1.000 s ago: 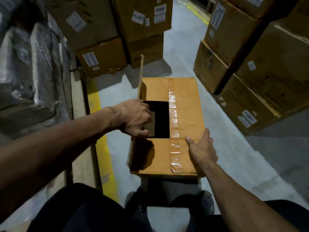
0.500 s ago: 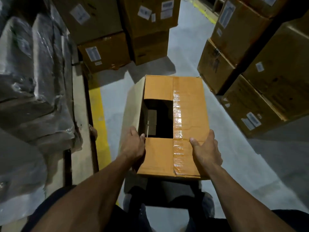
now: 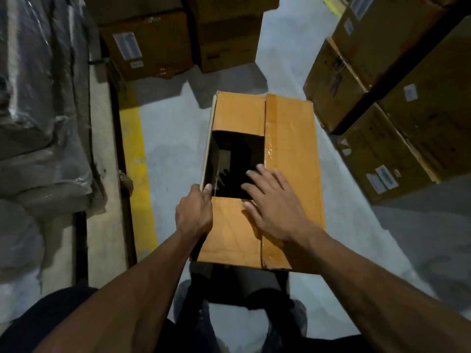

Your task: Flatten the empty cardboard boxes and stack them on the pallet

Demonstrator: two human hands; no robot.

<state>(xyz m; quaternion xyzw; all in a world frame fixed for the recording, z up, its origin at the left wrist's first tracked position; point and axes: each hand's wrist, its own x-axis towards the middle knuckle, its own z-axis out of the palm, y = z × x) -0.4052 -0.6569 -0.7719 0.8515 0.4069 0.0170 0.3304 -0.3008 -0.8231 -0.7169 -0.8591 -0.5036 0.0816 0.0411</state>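
Note:
An orange-brown cardboard box (image 3: 290,138) stands on the grey floor in front of my feet. Its top is partly shut, with a dark rectangular opening on the left half and a strip of clear tape along the middle seam. My left hand (image 3: 195,212) grips the box's near left top edge, thumb hooked at the corner of the opening. My right hand (image 3: 272,202) lies spread with straight fingers over the near flap, fingertips reaching over the opening's edge. The inside of the box is dark.
Stacked labelled cartons (image 3: 150,44) stand at the back and more cartons (image 3: 397,138) line the right side. Plastic-wrapped goods (image 3: 38,110) fill the left, beside a wooden edge and a yellow floor line (image 3: 136,159). My shoes (image 3: 295,312) show below the box.
My right hand has left the box's near right edge and moved left onto the flap by the opening. My left hand has shifted up along the left edge. The raised left flap has dropped.

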